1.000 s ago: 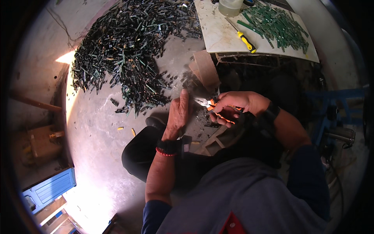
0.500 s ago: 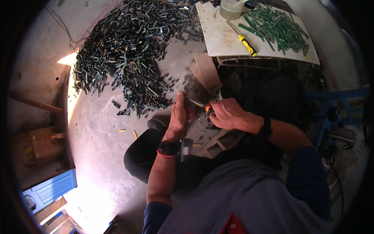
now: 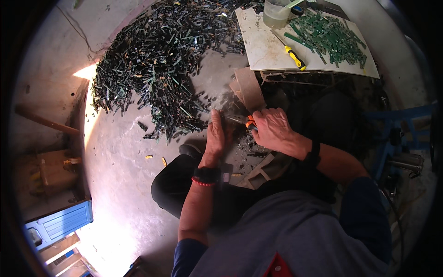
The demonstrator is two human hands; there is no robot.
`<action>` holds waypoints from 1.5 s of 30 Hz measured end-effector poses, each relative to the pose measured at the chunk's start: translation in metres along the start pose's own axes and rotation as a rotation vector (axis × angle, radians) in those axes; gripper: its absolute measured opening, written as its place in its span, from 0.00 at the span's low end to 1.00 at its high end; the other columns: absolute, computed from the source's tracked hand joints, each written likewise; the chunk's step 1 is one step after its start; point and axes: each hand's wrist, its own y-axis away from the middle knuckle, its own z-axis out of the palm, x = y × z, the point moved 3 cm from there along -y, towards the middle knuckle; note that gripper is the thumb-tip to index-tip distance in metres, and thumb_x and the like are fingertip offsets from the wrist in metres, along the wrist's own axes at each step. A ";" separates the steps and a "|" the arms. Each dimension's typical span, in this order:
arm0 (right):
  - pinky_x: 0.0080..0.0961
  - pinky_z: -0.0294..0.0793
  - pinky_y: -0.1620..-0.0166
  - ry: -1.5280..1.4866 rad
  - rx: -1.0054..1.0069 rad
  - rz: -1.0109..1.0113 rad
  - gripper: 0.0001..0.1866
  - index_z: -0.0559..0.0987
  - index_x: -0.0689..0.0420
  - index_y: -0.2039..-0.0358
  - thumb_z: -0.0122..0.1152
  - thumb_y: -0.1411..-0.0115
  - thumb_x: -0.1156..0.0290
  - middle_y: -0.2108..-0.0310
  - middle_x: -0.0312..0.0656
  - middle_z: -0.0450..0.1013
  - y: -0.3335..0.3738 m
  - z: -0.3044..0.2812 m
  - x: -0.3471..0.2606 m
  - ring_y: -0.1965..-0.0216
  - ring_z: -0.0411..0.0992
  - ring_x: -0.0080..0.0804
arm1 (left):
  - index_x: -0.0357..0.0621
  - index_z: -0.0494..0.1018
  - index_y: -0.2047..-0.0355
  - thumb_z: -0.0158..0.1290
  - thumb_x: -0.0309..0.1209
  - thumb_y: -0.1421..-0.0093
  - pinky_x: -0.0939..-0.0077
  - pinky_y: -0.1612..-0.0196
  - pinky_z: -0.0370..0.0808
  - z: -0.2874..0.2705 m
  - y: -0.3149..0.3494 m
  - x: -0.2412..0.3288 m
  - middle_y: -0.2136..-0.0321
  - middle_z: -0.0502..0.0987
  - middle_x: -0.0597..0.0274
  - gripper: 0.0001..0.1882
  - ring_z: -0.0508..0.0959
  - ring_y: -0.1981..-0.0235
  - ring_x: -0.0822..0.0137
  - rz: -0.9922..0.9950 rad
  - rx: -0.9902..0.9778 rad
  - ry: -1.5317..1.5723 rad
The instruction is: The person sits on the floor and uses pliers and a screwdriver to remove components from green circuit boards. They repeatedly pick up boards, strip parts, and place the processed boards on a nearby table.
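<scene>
My right hand [image 3: 277, 130] is closed around the orange-and-black handles of a pair of pliers [image 3: 250, 123]. The metal jaws point left toward my left hand [image 3: 215, 136]. That hand is upright with its thumb raised and its fingers curled on the far side, mostly hidden. Whatever it grips beside the jaws is too small and blurred to name. Just beyond both hands spreads a big pile of dark, narrow strips [image 3: 161, 69] on the floor. Brown board pieces [image 3: 250, 87] lie beyond the pliers, and dark scraps [image 3: 256, 154] are scattered below them.
At the far right a white board [image 3: 258, 46] bears green strips [image 3: 327, 39], a yellow-and-black screwdriver [image 3: 294, 57] and a plastic tub of cloudy liquid [image 3: 275, 18]. A wooden frame [image 3: 260, 171] lies near my legs. Small yellow pieces [image 3: 164, 161] dot the floor. A blue stool-like frame [image 3: 392, 124] stands at right.
The whole view has shifted slightly. My right hand has turned, its fingers lifted further up, and the pliers' orange handles show more. My left hand stays at the jaws.
</scene>
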 end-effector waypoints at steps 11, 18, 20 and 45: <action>0.40 0.71 0.64 -0.091 -0.013 0.086 0.15 0.72 0.61 0.70 0.63 0.54 0.66 0.68 0.51 0.70 -0.006 -0.005 -0.006 0.65 0.71 0.46 | 0.51 0.55 0.85 0.30 0.64 0.40 0.79 0.87 0.48 -0.007 -0.001 -0.005 0.91 0.52 0.71 0.32 0.51 0.91 0.75 -0.190 0.037 0.239; 0.39 0.73 0.64 -0.238 -0.269 0.186 0.17 0.74 0.64 0.70 0.60 0.49 0.61 0.69 0.52 0.73 -0.009 0.002 -0.007 0.67 0.74 0.49 | 0.51 0.54 0.84 0.31 0.65 0.41 0.79 0.89 0.46 -0.005 -0.003 -0.007 0.91 0.51 0.72 0.32 0.50 0.92 0.75 -0.111 0.101 0.199; 0.38 0.73 0.64 -0.226 -0.279 0.182 0.18 0.74 0.65 0.70 0.58 0.49 0.60 0.69 0.53 0.73 -0.009 0.002 -0.006 0.66 0.74 0.49 | 0.51 0.55 0.84 0.31 0.65 0.41 0.79 0.89 0.47 -0.005 -0.005 -0.010 0.91 0.52 0.71 0.32 0.51 0.92 0.75 -0.060 0.119 0.128; 0.39 0.72 0.66 -0.223 -0.272 0.000 0.12 0.70 0.62 0.73 0.60 0.53 0.67 0.74 0.49 0.72 -0.014 0.027 0.011 0.70 0.72 0.48 | 0.51 0.56 0.87 0.29 0.63 0.39 0.80 0.88 0.47 -0.003 0.013 -0.002 0.93 0.52 0.72 0.33 0.51 0.93 0.76 -0.024 0.006 0.063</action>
